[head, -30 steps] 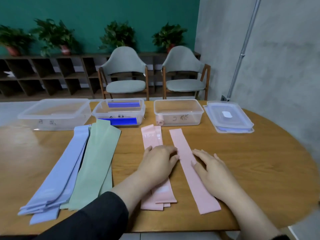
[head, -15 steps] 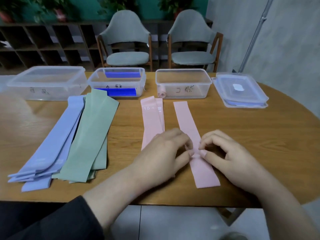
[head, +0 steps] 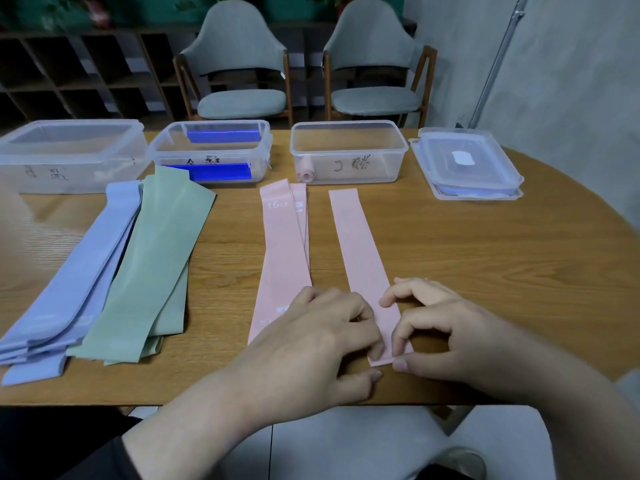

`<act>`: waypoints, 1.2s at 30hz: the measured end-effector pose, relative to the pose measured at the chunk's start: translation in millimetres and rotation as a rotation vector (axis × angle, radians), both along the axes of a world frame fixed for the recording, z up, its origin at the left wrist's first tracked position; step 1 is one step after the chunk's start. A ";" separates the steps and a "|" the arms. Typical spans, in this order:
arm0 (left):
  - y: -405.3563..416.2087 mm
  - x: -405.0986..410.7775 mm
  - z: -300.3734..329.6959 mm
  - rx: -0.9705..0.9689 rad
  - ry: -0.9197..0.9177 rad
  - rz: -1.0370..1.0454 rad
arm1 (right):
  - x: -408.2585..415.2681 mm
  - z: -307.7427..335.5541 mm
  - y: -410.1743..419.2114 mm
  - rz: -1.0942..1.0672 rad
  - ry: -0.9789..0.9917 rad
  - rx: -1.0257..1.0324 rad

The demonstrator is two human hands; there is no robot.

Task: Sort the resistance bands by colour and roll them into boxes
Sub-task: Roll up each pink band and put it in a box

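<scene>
We see both hands at the near end of a single pink band point(head: 360, 251) that lies flat on the table point(head: 485, 271), running away from us toward the boxes. The left hand point(head: 311, 344) has its fingers curled, fingertips and thumb pinching the band's near left edge; the right hand point(head: 446, 327) is likewise curled, its fingers on top of the band and its thumb at the near end, pinching that end. Just left of this band lies a pink stack point(head: 284, 251) marked "15 LB", partly under the left hand. Farther left, a green stack point(head: 156, 258) overlaps a lilac stack point(head: 79, 278), both lying lengthwise. Along the far side of the table stand three clear boxes: a left box point(head: 69, 154), well apart from the hands; a middle box point(head: 211, 150) with dark blue bands point(head: 221, 136) inside; and a right box point(head: 348, 150) holding one small pink roll point(head: 306, 171) in its left front corner. Right of it sit stacked lids point(head: 467, 164). Behind the table stand two grey chairs point(head: 239, 64) and a dark shelf point(head: 86, 71).
</scene>
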State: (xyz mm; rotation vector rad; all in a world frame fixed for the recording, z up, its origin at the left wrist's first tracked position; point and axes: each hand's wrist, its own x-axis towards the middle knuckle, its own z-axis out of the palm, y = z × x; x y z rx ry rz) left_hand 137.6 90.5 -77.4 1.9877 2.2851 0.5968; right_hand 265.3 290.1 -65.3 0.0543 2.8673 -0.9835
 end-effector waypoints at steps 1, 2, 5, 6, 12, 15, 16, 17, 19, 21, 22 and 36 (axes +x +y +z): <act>0.4 0.7 0.4 0.005 0.011 0.003 | 0.2 -0.3 0.3 -0.004 0.000 0.000; 0.9 1.7 0.6 0.013 0.022 0.007 | 0.3 -0.6 0.6 -0.012 -0.005 -0.002; 0.5 3.1 -0.5 0.022 0.033 0.022 | 0.8 0.0 0.1 -0.027 -0.017 -0.017; 0.1 3.0 -0.5 0.022 0.024 0.028 | 0.6 0.8 -0.5 -0.030 -0.021 -0.018; -0.2 3.3 -2.0 0.023 0.045 0.046 | -1.9 2.6 -7.7 -0.066 0.043 0.028; -0.5 3.4 -2.5 0.037 0.046 0.048 | -0.7 1.0 -9.1 -0.066 0.058 0.051; -0.4 3.1 -2.6 0.042 0.047 0.044 | -0.4 0.2 -8.6 -0.069 0.063 0.059; -0.5 3.1 -3.0 0.051 0.051 0.040 | -0.2 -0.3 -8.2 -0.071 0.068 0.063; -0.6 3.3 -4.2 0.070 0.066 0.038 | -0.4 -0.3 -8.4 -0.076 0.075 0.065; -0.3 3.6 -5.6 0.084 0.083 0.053 | 0.5 0.7 -7.3 -0.071 0.082 0.068; -0.5 3.5 -6.0 0.090 0.084 0.066 | 1.3 1.8 -6.3 -0.063 0.083 0.066; 7.6 1.6 8.7 0.035 0.113 0.077 | 3.0 1.8 -1.8 -0.037 0.157 0.078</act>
